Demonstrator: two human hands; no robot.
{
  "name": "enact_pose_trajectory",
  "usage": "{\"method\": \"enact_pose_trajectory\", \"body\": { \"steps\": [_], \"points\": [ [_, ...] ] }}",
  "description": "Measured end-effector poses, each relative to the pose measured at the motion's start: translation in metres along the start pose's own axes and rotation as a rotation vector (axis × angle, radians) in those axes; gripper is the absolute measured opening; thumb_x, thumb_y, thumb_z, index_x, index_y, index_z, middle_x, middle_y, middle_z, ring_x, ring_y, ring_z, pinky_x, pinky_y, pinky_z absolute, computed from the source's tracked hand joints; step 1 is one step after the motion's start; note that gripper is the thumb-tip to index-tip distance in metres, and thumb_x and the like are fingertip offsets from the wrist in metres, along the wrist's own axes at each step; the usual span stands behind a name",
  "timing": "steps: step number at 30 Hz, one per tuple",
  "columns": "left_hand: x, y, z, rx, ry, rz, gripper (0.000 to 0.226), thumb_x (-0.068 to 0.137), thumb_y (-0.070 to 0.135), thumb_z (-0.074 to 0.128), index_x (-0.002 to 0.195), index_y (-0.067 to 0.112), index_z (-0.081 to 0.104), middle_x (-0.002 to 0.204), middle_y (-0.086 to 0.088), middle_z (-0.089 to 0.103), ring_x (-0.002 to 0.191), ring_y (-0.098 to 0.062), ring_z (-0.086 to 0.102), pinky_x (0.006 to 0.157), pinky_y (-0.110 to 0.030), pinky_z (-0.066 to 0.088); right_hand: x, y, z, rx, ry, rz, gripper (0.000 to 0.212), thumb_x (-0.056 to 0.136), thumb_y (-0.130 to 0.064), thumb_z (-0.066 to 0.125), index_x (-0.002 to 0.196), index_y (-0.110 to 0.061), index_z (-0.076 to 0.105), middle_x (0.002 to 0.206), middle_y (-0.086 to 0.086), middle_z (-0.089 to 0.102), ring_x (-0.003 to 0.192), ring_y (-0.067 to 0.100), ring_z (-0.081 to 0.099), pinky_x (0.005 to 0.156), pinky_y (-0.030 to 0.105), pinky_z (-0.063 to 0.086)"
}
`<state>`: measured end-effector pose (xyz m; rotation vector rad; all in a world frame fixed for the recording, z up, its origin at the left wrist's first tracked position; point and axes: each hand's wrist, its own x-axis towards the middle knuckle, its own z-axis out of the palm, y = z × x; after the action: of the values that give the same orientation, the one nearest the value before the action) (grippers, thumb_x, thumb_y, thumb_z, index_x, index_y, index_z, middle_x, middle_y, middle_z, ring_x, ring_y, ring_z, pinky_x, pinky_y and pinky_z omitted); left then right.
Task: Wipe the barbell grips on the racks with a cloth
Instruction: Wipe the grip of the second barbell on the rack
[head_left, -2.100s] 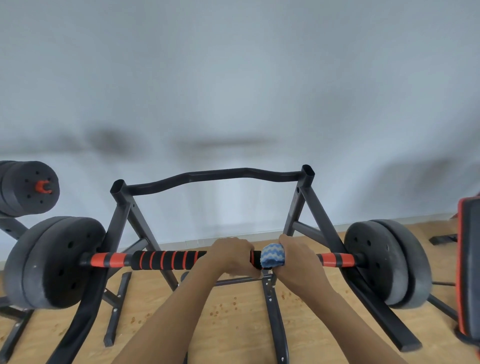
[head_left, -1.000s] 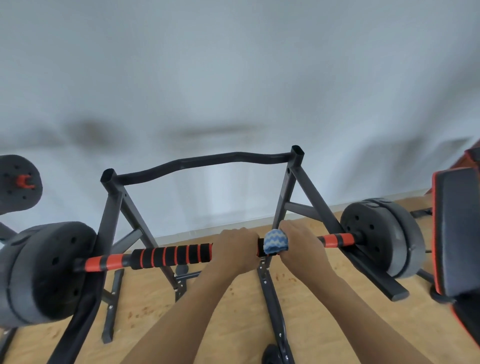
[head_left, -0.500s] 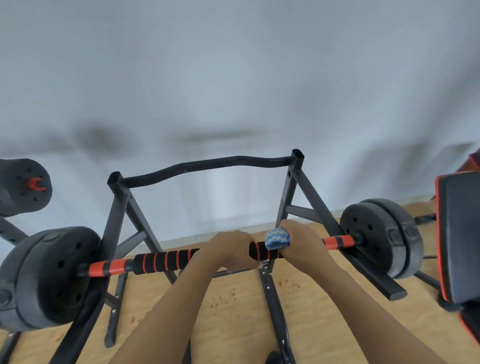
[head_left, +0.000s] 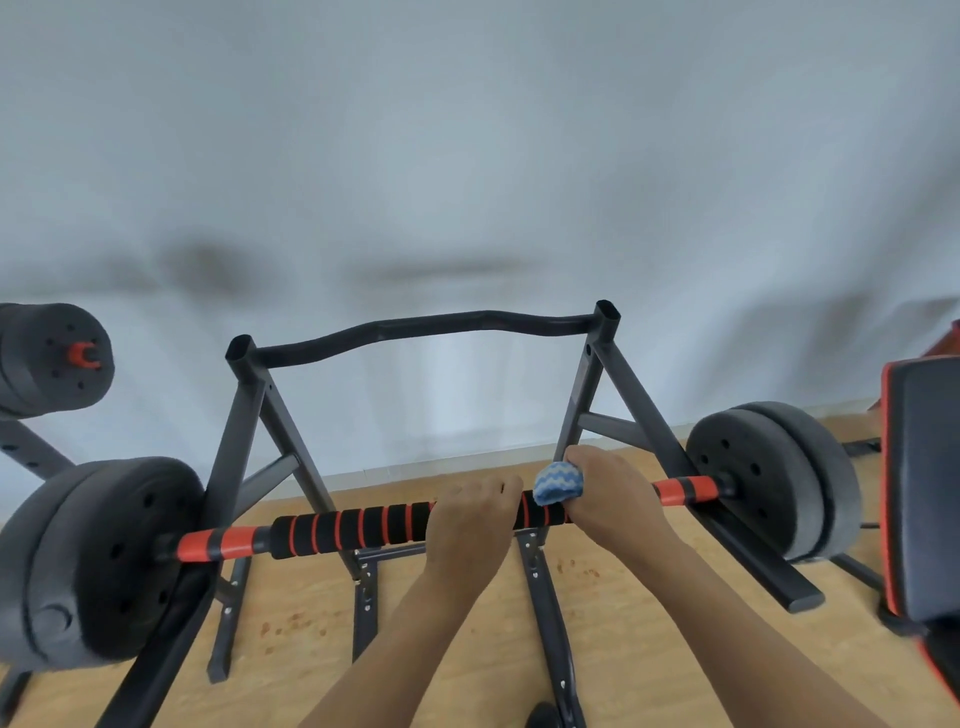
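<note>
A barbell with a black and orange striped foam grip (head_left: 348, 525) lies across a dark metal rack (head_left: 249, 415), a grey weight plate on each end. My left hand (head_left: 470, 525) grips the bar near its middle. Just to its right, my right hand (head_left: 610, 499) wraps round the bar with a blue and white cloth (head_left: 557, 483) bunched under the fingers against the grip. The part of the grip under both hands is hidden.
The left plates (head_left: 98, 561) and right plates (head_left: 774, 478) flank the rack. Another barbell's plates (head_left: 52, 358) sit on a stand at far left. A black and red padded bench (head_left: 919, 499) stands at right. White wall behind, wooden floor (head_left: 467, 649) below.
My right hand with the cloth has slid a little to the right along the grip, opening a small gap of bare grip between my hands. My left hand keeps its hold; the camera shifts slightly.
</note>
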<state>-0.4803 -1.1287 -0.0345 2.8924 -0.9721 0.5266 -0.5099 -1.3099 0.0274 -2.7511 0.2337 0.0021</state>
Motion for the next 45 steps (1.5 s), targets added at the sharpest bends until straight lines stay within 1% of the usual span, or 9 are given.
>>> {"method": "enact_pose_trajectory", "body": {
  "steps": [5,8,10,14,19,26,33,38,45],
  "points": [
    [0.022,-0.005,-0.026,-0.223,-0.397,-0.077,0.017,0.09,0.035,0.065,0.1,0.025,0.058,0.085,0.005,0.064,0.078,-0.019,0.063,0.072,-0.033,0.055,-0.002,0.0,0.004,-0.01,0.007,0.014,0.014,0.085,-0.024,0.064,0.094,-0.025,0.054,0.086,-0.006,0.064,0.082,0.016,0.062,0.074,0.033,0.057],
    [0.047,-0.02,-0.039,-0.388,-0.769,-0.058,0.026,0.084,0.045,0.07,0.101,0.027,0.061,0.081,0.006,0.071,0.07,-0.014,0.072,0.076,-0.032,0.059,0.0,-0.002,0.002,-0.042,-0.013,0.014,0.014,0.087,-0.028,0.064,0.097,-0.024,0.054,0.089,-0.005,0.065,0.084,0.016,0.062,0.074,0.031,0.055],
    [0.052,-0.02,-0.036,-0.473,-0.843,-0.081,0.024,0.082,0.046,0.071,0.096,0.026,0.065,0.073,0.008,0.075,0.06,-0.007,0.073,0.077,-0.034,0.062,0.003,-0.002,0.001,-0.063,-0.009,0.008,0.014,0.086,-0.029,0.063,0.097,-0.024,0.054,0.088,-0.005,0.064,0.083,0.017,0.061,0.075,0.034,0.056],
    [0.046,-0.013,-0.032,-0.365,-0.704,-0.169,0.022,0.076,0.045,0.066,0.083,0.024,0.07,0.061,0.01,0.071,0.058,-0.007,0.07,0.071,-0.03,0.061,0.009,-0.003,0.0,-0.074,-0.025,-0.005,0.014,0.084,-0.027,0.063,0.094,-0.025,0.054,0.085,-0.006,0.061,0.081,0.017,0.059,0.07,0.033,0.053],
    [0.032,-0.003,-0.03,-0.22,-0.415,-0.173,0.017,0.087,0.04,0.064,0.087,0.023,0.063,0.075,0.005,0.061,0.069,-0.02,0.062,0.066,-0.031,0.052,0.012,0.002,0.004,-0.057,-0.035,0.0,0.009,0.084,-0.025,0.061,0.09,-0.023,0.055,0.077,-0.007,0.06,0.077,0.018,0.061,0.064,0.03,0.047],
    [0.001,0.013,-0.013,-0.069,-0.028,-0.083,0.014,0.066,0.017,0.069,0.073,0.02,0.057,0.055,0.004,0.05,0.045,-0.017,0.045,0.047,-0.027,0.024,0.002,0.002,0.007,-0.049,-0.008,0.019,0.019,0.085,-0.026,0.067,0.102,-0.023,0.059,0.083,-0.008,0.06,0.082,0.016,0.062,0.077,0.035,0.058],
    [0.02,0.012,-0.035,-0.252,-0.391,-0.085,0.009,0.091,0.031,0.061,0.094,0.025,0.055,0.084,0.004,0.059,0.074,-0.021,0.057,0.067,-0.032,0.046,-0.001,0.002,0.007,-0.067,-0.026,0.026,0.018,0.087,-0.023,0.063,0.105,-0.023,0.061,0.084,-0.007,0.06,0.081,0.016,0.061,0.077,0.034,0.057],
    [0.014,0.02,-0.033,-0.177,-0.254,-0.112,0.008,0.096,0.026,0.056,0.09,0.024,0.052,0.076,0.003,0.052,0.069,-0.023,0.058,0.063,-0.031,0.042,0.004,0.0,0.003,-0.051,-0.032,0.026,0.012,0.087,-0.022,0.062,0.098,-0.023,0.058,0.084,-0.006,0.06,0.08,0.016,0.058,0.069,0.028,0.045],
    [0.007,0.019,-0.023,-0.207,-0.209,-0.088,0.014,0.078,0.029,0.077,0.078,0.024,0.065,0.057,0.005,0.058,0.046,-0.02,0.058,0.046,-0.026,0.034,0.007,0.017,0.003,0.162,-0.022,-0.05,0.007,0.085,-0.017,0.067,0.089,-0.017,0.063,0.077,-0.005,0.066,0.073,0.016,0.063,0.071,0.034,0.054]
  ]
}}
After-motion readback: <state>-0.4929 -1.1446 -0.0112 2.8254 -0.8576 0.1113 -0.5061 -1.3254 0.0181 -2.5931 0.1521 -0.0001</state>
